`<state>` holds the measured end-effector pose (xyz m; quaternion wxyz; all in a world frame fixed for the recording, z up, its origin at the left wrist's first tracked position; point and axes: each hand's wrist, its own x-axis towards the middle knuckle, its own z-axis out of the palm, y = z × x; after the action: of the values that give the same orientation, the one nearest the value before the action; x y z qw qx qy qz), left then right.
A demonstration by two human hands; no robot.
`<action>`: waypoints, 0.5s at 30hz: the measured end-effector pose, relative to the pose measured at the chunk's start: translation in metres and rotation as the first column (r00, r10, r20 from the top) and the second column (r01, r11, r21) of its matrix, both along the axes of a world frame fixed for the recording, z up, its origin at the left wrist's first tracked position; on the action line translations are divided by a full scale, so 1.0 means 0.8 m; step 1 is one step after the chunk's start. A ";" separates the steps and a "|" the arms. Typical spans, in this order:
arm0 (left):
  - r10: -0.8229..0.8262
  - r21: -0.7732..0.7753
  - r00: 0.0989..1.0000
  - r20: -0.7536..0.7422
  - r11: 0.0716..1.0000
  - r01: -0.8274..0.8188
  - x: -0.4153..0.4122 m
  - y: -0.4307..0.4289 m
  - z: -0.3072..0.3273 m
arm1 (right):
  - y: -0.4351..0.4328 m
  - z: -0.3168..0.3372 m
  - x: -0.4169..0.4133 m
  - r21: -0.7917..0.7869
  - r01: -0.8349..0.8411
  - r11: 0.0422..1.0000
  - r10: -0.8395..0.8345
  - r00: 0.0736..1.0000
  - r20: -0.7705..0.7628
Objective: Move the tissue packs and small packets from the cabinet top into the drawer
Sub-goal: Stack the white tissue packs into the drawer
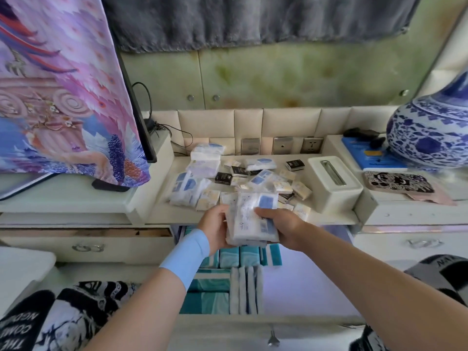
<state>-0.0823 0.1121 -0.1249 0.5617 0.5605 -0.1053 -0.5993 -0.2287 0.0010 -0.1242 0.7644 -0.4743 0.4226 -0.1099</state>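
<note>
At the centre of the frame I see the left hand (215, 228) and right hand (283, 225) gripping a stack of white-and-blue plastic-wrapped tissue packs (249, 219) from either side. Their fingers curl round its edges, and they hold it at the front edge of the pale cabinet top (164, 214), over the open white drawer (304, 295) in the lower middle. More white tissue packs (184, 186) and small beige and black packets (286, 184) lie scattered on the cabinet top above the hands, left of a white rectangular tissue box (334, 183), and teal packs (215, 297) fill the drawer's left part.
</note>
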 end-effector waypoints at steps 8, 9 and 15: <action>-0.291 0.375 0.793 0.535 0.923 0.086 -0.017 0.004 -0.050 | -0.005 -0.038 -0.052 -0.187 -0.153 0.970 0.079 0.933 -0.351; -0.398 0.453 0.674 0.622 0.885 0.104 -0.016 0.005 -0.051 | -0.008 -0.040 -0.059 -0.230 -0.218 0.949 0.096 0.890 -0.446; -0.606 0.622 0.406 0.684 0.776 0.109 -0.014 -0.002 -0.060 | 0.008 -0.055 -0.083 -0.125 -0.722 0.681 0.261 0.399 -0.879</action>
<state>-0.0939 0.1101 -0.1732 0.1235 0.8634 -0.3390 -0.3526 -0.2953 0.0071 -0.1680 0.3307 -0.7523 0.5091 0.2559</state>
